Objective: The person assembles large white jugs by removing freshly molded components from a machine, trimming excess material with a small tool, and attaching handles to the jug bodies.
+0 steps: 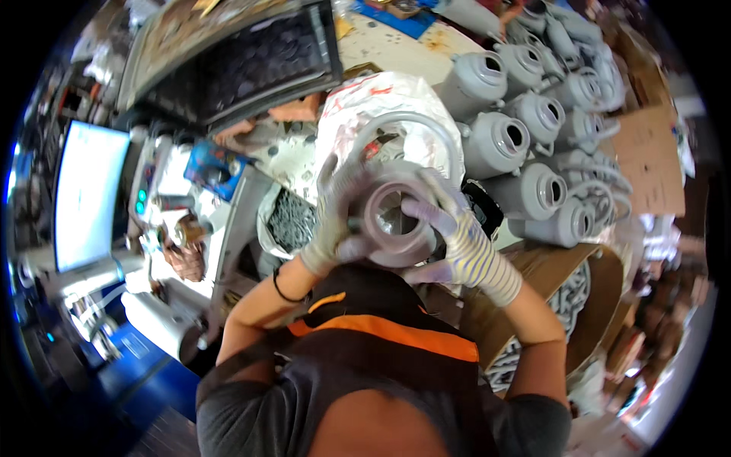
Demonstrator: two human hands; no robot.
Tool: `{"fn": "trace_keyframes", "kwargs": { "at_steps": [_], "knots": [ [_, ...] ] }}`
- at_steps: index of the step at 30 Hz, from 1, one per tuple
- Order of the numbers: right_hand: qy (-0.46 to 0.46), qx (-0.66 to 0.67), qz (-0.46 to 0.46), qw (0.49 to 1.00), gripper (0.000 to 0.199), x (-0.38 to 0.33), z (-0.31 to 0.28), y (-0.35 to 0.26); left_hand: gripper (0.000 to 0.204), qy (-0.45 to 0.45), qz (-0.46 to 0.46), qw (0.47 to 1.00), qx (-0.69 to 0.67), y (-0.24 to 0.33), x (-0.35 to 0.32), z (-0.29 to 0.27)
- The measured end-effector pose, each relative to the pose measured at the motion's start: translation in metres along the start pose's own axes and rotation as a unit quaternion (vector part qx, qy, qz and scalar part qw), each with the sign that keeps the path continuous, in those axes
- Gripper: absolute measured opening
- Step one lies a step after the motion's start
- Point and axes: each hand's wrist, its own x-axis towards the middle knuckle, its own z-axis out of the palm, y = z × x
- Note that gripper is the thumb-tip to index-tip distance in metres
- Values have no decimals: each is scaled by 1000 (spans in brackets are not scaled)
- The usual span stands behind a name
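Both hands wear pale gloves with striped cuffs and hold a grey plastic canister (397,251) before my chest. Its round mouth faces up at me, and a curved grey handle or hose (409,117) arches beyond it. My left hand (335,213) is wrapped round the canister's left side, its fingers smeared by motion. On the other side, my right hand (463,242) grips the wall, with one gloved digit over the rim at the mouth. Just beyond lies a white plastic bag (343,114) with small things inside.
Several grey canisters (496,145) stand in rows at the right. Near my right elbow is a cardboard box (487,324) of small grey parts. A bag of grey pieces (292,221) sits left of my hands. Farther left are a dark open-fronted box (236,65) and a lit screen (90,194).
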Motion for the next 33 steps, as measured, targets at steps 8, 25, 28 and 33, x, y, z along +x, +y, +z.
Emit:
{"fn": "trace_keyframes", "kwargs": {
  "at_steps": [8,25,28,33],
  "knots": [
    [195,-41,53,978,56,-14,32,-3,24,37,-443,515,-733,-38,10,39],
    [236,39,134,962,44,-2,25,34,13,93,-475,412,-772,-66,7,69],
    [251,70,121,958,45,2,29,35,16,58,-469,453,-756,-78,4,74],
    [253,50,162,952,44,0,33,36,31,72,-522,569,-631,-71,12,78]
  ]
}}
